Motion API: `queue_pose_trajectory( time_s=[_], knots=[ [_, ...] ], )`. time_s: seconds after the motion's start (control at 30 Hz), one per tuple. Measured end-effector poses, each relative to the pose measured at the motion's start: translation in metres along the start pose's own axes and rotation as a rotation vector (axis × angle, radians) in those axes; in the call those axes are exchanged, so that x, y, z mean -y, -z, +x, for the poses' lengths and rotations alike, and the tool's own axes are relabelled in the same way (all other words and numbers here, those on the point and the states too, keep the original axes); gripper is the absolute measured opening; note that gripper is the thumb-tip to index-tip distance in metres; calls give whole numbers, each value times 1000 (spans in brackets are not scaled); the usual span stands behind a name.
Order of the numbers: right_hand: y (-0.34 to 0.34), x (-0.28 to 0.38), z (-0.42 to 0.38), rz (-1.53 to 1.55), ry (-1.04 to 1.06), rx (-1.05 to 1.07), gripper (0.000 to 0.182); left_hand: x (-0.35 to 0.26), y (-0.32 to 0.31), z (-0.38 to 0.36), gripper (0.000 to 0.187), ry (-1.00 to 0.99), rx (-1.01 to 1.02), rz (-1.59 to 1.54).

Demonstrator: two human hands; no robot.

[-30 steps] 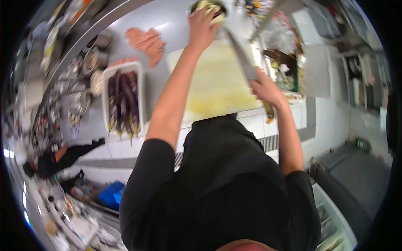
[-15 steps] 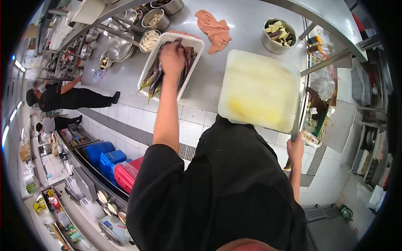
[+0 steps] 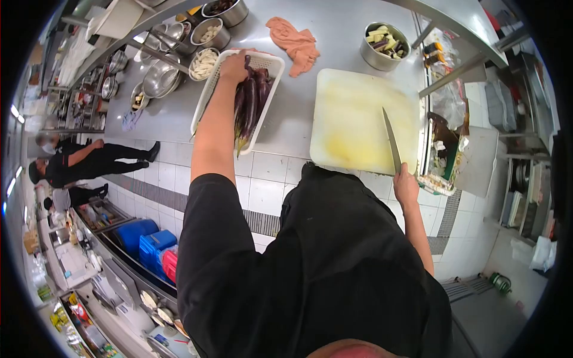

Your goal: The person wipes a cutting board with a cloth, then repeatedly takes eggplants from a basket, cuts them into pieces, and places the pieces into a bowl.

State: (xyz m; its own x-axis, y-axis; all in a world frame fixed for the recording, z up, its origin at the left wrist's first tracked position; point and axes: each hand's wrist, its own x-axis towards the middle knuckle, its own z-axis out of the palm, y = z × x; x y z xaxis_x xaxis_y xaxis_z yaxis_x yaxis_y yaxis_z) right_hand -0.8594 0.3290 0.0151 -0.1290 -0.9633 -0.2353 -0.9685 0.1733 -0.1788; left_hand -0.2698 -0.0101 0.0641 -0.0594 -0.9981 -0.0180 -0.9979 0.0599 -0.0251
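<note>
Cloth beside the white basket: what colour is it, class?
The cloth is plain salmon-orange, without any clear pattern; it shows best in the head view.

Glossy purple eggplants (image 3: pixel 252 100) — lengthwise, in basket (image 3: pixel 275 83)

Honestly can't make out any writing here, no brand names, numbers or signs I can read. There's some colourful packaging (image 3: pixel 76 307) down at the lower left, but whatever's printed on it is way too small and blurry to tell.

knife (image 3: pixel 391 140) handle mostly hidden, upper pot (image 3: pixel 234 15) cropped
</note>
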Motion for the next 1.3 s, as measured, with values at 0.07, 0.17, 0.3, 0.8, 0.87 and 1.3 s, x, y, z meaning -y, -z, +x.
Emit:
queue_pose_trajectory(
  time_s=[0.07, 0.17, 0.3, 0.8, 0.87, 1.3],
  knots=[
    [0, -2, -1, -4, -4, 0, 22, 12, 2, 17, 79, 16, -59, -88],
    [0, 0, -2, -5, 5, 5, 23, 29, 30, 10, 78, -35, -225, -207],
    [-3, 1, 0, 15, -45, -8, 23, 36, 82, -21, 76, 33, -37, -263],
    [-5, -15, 4, 231, -13, -38, 31, -22, 210, -206, 38, -66, -444, -1268],
    [8, -11, 3, 398, -55, -48, 36, -75, 174, -209, 39, -184, -333, -1456],
    [32, 66, 45, 437, 185, -219, 33, -280, -76, -273, 40, -153, -64, -1184]
  ],
)
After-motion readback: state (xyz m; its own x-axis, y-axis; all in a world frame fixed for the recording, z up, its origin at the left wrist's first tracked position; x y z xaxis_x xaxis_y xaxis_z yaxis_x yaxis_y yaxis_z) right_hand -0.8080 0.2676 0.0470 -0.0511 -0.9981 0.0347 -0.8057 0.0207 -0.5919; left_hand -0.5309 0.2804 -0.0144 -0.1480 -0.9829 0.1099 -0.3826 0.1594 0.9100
